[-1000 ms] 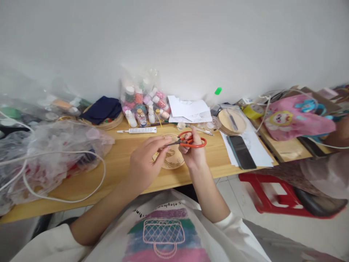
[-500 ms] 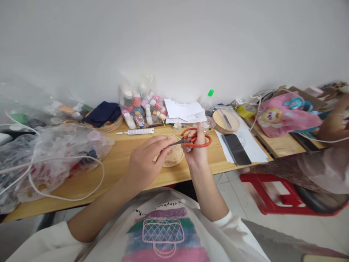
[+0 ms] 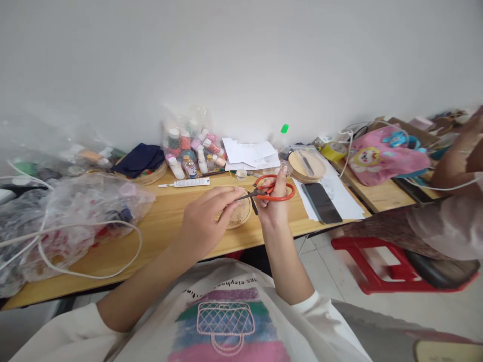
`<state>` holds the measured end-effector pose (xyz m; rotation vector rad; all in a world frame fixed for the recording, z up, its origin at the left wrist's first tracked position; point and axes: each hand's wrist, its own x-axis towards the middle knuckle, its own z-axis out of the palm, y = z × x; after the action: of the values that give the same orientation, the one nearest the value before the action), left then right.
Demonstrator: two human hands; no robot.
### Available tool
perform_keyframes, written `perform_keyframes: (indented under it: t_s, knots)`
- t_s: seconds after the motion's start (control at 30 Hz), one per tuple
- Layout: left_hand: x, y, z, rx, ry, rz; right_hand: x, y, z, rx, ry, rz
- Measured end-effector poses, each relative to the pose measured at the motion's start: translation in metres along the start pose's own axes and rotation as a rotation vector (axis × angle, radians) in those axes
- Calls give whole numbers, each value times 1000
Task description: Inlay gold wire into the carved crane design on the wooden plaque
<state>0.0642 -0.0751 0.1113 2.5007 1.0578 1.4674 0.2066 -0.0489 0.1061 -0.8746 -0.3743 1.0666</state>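
My right hand (image 3: 274, 203) is closed on a pair of scissors (image 3: 277, 196) with orange handles. Their dark blade points left toward my left hand (image 3: 209, 213), whose thumb and fingers are pinched together at the tip. What lies in that pinch, if anything, is too small or hidden to make out. A dark narrow piece (image 3: 254, 206) shows just below the scissors; I cannot tell whether it is the other blade. Under both hands on the table lies a round, light-coloured disc (image 3: 241, 215) with marks on it, partly covered by my left hand.
Behind the hands stand a white tube (image 3: 191, 182), small bottles (image 3: 189, 167) and white papers (image 3: 251, 153). A phone (image 3: 322, 202) lies on paper at right, near a wooden hoop (image 3: 307, 166). Plastic bags (image 3: 83, 216) and a white cable fill the left. Another person sits at right.
The dark narrow piece now shows under the scissors. Both hands stay nearly in place, with the scissors still by my left fingertips. The view has shifted slightly.
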Motion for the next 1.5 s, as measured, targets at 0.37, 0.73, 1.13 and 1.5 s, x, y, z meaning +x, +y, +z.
perform_keyframes:
  t_s: [0.37, 0.73, 1.13, 1.5]
  knots:
    - [-4, -4, 2, 2, -2, -44, 10, -3, -11, 142, 15, 120]
    - [13, -7, 28, -372, -475, 105, 40, -24, -78, 201, -104, -38]
    - [106, -106, 94, -852, -637, -591, 56, -25, -125, 134, -36, -164]
    - [82, -156, 105, -623, -649, -892, 72, -6, -129, -254, 128, -264]
